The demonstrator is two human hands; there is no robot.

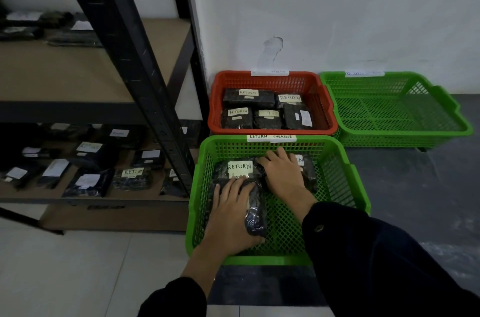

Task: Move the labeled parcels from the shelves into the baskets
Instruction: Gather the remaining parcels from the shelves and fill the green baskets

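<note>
Settling parcel (255, 223): lay flat, label up
Left hand (233, 210): fingers straight, pressing it
Right hand (283, 173): spread flat on neighbouring parcel (309, 176)

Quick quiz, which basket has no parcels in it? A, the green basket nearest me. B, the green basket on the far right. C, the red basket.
B: the far right green basket shows only bare mesh, while the red basket holds parcels and the left hand and right hand rest on parcels in the near green basket.
</note>
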